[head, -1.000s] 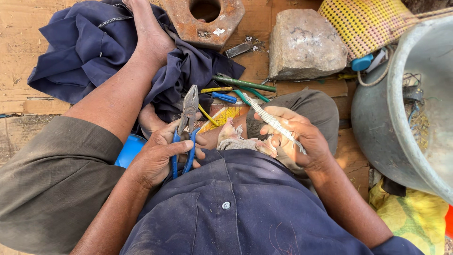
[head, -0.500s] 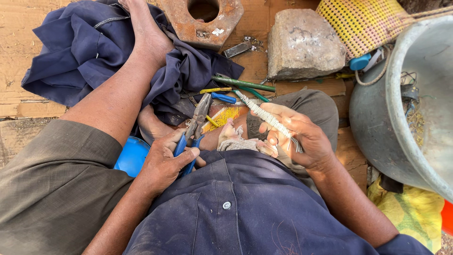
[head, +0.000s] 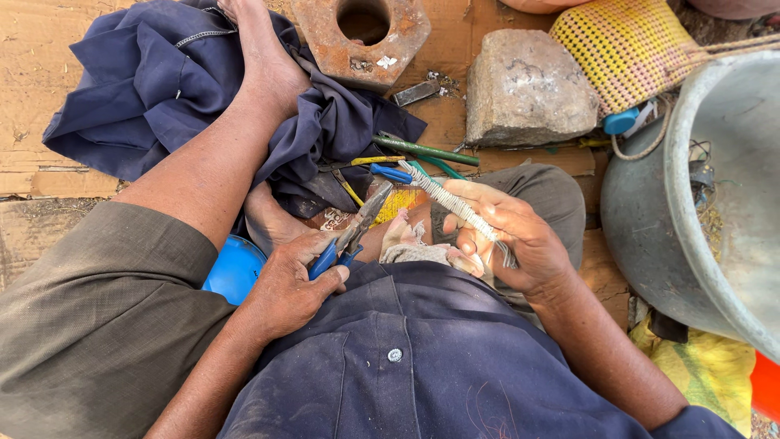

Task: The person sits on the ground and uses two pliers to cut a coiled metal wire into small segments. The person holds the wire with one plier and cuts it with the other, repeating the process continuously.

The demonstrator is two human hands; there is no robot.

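Note:
My left hand (head: 288, 284) grips blue-handled pliers (head: 351, 236), jaws pointing up and to the right over my lap. My right hand (head: 512, 232) holds a long bundle wound with pale wire (head: 451, 203), slanting from upper left down into my palm. The plier jaws sit a short way left of the bundle, apart from it. A crumpled pale cloth (head: 418, 254) lies between both hands. My bare left leg (head: 219, 154) stretches away across a dark blue cloth (head: 154, 89).
Green- and yellow-handled tools (head: 422, 154) lie past my knee. Farther off are a grey stone block (head: 528, 85), a rusty metal block with a hole (head: 361, 36), a woven yellow mat (head: 630, 49) and, at right, a large metal basin (head: 715, 195). A blue round object (head: 236, 268) sits under my leg.
My left hand has turned the pliers, tilting their jaws from pointing up to slanting rightward toward the wire bundle, and shifted slightly lower. My right hand keeps the bundle almost still.

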